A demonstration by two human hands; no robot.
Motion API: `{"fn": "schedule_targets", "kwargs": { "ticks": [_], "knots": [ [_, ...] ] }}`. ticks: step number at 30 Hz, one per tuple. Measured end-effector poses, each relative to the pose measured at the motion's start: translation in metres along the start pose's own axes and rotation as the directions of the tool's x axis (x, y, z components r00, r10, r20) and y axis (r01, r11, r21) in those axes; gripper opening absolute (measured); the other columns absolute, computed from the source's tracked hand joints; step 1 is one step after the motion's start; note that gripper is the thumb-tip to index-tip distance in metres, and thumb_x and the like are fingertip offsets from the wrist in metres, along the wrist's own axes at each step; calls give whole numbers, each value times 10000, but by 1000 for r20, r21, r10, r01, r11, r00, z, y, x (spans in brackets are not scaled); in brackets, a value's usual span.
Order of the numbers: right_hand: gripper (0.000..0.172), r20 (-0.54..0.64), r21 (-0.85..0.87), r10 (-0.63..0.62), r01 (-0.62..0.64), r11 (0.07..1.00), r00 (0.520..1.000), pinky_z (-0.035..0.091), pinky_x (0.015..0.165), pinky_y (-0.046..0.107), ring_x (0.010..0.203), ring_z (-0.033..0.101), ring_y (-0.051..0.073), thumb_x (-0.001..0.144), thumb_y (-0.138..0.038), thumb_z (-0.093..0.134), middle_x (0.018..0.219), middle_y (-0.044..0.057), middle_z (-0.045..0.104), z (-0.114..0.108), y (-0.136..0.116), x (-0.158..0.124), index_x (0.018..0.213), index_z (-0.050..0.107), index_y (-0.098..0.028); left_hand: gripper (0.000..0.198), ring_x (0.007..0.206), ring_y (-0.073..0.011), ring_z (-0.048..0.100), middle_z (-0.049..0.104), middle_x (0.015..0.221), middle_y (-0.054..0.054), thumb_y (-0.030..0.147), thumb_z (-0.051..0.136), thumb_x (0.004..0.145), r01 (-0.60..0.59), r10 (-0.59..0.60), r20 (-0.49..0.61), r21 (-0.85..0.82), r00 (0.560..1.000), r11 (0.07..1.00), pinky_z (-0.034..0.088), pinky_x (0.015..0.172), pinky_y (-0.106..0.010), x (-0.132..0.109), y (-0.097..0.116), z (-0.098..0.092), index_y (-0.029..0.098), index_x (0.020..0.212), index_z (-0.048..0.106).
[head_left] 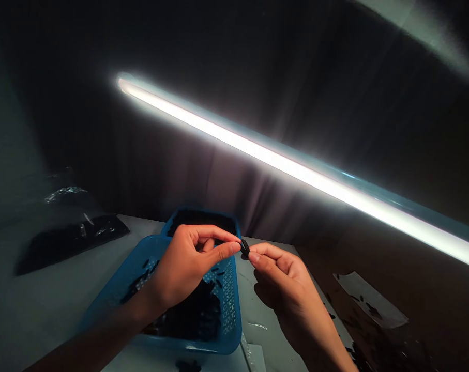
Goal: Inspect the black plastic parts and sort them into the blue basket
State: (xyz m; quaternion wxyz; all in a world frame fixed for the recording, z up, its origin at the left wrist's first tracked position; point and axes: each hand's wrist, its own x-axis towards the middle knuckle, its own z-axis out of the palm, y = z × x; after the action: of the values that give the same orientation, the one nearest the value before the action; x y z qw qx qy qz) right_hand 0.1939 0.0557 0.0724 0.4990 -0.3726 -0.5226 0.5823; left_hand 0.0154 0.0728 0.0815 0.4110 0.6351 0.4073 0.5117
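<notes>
Between both hands is a small black oval piece (245,249), held up near the right rim of a blue perforated basket. My left hand (197,261) pinches its left side between thumb and forefinger, above the basket. My right hand (283,276) grips its right side with thumb and forefinger, over the white table. Many similar dark pieces (195,315) lie inside the blue basket (234,330). My left hand and forearm hide part of the basket.
A second blue basket (238,222) with dark contents stands behind. On the left lies a clear bag (102,230) of black material. A bright tube light (257,151) crosses above the white table (56,310). At right are a white paper (372,299) and scattered dark pieces.
</notes>
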Motion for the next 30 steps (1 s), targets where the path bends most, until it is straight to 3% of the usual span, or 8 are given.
{"fn": "schedule_targets", "kwargs": {
  "ticks": [6,21,30],
  "knots": [
    [272,40,56,43,-45,997,998,94,401,203,446,104,44,795,-397,771,499,-118,212,1,-1,1,749,630,-169,252,500,-81,223,236,507,80,411,747,776,-9,9,-7,2,1000,1000,217,474,-231,1,0,-1,183,876,789],
    [369,-55,-256,-77,61,965,996,102,407,239,458,149,63,772,-508,755,518,-83,280,3,-4,-2,717,637,-163,266,517,-86,228,251,526,71,441,737,789,37,-38,46,20,998,999,199,475,-239,-2,2,-2,184,844,784],
    [304,-21,-122,-79,76,990,997,107,411,236,449,145,53,775,-447,777,508,-92,267,6,-4,-6,772,697,-154,277,532,-85,223,280,524,68,459,738,802,117,-104,95,-144,990,983,215,492,-236,-3,0,-2,182,794,751]
  ]
}}
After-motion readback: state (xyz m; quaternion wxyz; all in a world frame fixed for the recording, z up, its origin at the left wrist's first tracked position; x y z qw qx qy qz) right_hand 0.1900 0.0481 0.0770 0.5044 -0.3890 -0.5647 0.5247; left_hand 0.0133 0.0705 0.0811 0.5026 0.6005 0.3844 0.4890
